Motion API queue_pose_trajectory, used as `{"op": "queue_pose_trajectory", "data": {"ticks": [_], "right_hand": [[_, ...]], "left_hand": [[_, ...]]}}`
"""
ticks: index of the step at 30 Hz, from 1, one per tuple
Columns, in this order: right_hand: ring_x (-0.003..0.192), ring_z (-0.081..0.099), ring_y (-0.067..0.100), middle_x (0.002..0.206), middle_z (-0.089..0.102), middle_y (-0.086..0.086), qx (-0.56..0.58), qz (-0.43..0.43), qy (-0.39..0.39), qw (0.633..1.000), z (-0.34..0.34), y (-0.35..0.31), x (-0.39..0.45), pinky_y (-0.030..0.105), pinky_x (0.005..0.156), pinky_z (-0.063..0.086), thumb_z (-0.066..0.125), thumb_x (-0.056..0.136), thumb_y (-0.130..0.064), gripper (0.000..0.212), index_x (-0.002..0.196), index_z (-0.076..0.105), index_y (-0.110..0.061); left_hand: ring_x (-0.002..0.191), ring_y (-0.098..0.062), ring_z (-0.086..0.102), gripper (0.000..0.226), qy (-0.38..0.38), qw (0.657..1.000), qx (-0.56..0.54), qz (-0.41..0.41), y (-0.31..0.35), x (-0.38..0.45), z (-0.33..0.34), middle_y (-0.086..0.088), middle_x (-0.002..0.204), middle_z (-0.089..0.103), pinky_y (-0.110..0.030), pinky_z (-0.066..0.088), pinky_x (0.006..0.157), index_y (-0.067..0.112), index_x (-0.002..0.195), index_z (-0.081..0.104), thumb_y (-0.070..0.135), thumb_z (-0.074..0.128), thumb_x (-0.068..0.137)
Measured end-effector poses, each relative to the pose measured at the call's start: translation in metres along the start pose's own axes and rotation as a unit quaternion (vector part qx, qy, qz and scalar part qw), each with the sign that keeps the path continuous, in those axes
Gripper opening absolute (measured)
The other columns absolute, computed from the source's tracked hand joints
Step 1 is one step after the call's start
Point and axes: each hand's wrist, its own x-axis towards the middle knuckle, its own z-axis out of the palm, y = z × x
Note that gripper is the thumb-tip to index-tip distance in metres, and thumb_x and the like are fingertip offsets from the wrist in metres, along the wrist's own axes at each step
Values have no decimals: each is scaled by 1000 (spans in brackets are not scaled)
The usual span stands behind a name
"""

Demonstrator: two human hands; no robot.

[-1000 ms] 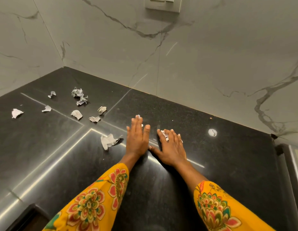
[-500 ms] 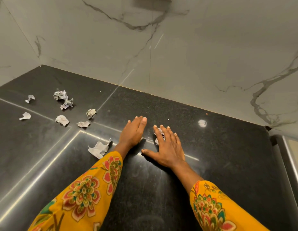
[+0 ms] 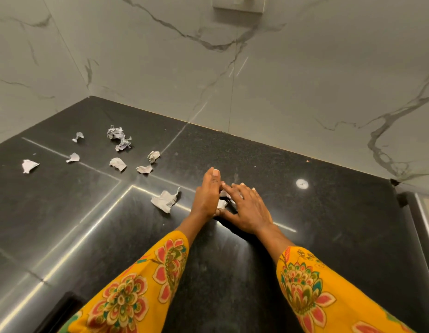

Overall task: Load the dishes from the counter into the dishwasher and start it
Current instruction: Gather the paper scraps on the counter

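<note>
On the black counter (image 3: 328, 212), both hands have closed in since a second ago: left hand (image 3: 206, 198) turned up on edge, right hand (image 3: 247, 210) flat, fingers straight, scraps (image 3: 222, 200) corralled between them. Neither pinches anything. Looks like paper clearing, not loading. No dishes or dishwasher in view, so orientation and long axis can't be told. More scraps (image 3: 117, 163) lie far left.

No dishes showing, just a glossy black tabletop (image 3: 304, 236) set into a corner, with crumpled white paper scraps (image 3: 165, 200) scattered over its left side.
</note>
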Motion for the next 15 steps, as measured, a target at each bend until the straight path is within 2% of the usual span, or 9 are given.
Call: {"op": "queue_pose_trajectory", "data": {"ticks": [2, 3, 5, 7, 9, 11, 13, 15], "right_hand": [[145, 14, 22, 154, 26, 0, -7, -1, -6, 1000, 6, -9, -2, 41, 117, 6, 31, 77, -77, 78, 144, 32, -35], [145, 14, 22, 154, 27, 0, -5, 2, -3, 1000, 9, -13, -4, 41, 118, 5, 38, 84, -69, 68, 142, 35, -35], [145, 14, 21, 153, 28, -1, 6, 7, 0, 1000, 13, -22, -7, 39, 118, 4, 41, 89, -61, 57, 140, 40, -36], [144, 16, 20, 152, 30, -2, 16, 8, -3, 1000, 17, -29, -14, 38, 118, 5, 35, 84, -65, 61, 137, 43, -37], [144, 17, 19, 151, 32, -2, 21, 4, 1, 1000, 20, -34, -22, 37, 117, 7, 32, 80, -65, 63, 135, 45, -37], [144, 17, 18, 151, 31, -2, 25, 2, 10, 1000, 21, -36, -29, 36, 117, 7, 38, 85, -62, 56, 135, 44, -38], [145, 14, 18, 154, 26, -2, 32, 11, 16, 999, 22, -38, -34, 37, 118, 5, 43, 89, -59, 55, 139, 38, -40], [146, 10, 20, 157, 19, 0, 31, 34, 20, 999, 23, -42, -38, 39, 118, 3, 38, 83, -68, 69, 145, 25, -40]], "left_hand": [[112, -18, 58, 53, 59, 996, 44, 45, -4, -8, -14, -7, 123, 62, -24, 39, 91, 18, 137, 42, 50, 28, 98], [108, -20, 59, 46, 81, 992, 69, 64, -3, -12, -22, -6, 119, 64, -22, 37, 84, 15, 133, 46, 42, 28, 101], [98, -28, 61, 42, 133, 978, 126, 103, -2, -19, -41, -9, 113, 66, -26, 38, 76, 10, 122, 54, 37, 29, 102], [92, -34, 61, 51, 203, 948, 208, 132, -6, -23, -61, -15, 104, 68, -36, 41, 77, 8, 107, 62, 43, 26, 99], [99, -35, 59, 52, 261, 913, 295, 108, -13, -23, -81, -18, 104, 67, -42, 39, 90, 6, 100, 65, 41, 25, 99], [122, -31, 48, 46, 256, 909, 325, 54, -22, -23, -96, -15, 121, 61, -45, 24, 109, 8, 112, 62, 35, 26, 103], [136, -28, 34, 48, 189, 938, 291, 9, -28, -25, -99, -13, 138, 49, -44, 12, 115, 9, 128, 53, 36, 21, 103], [143, -26, 23, 52, 124, 955, 269, -6, -33, -23, -93, -11, 149, 37, -45, 5, 116, 10, 139, 42, 38, 18, 103]]}}
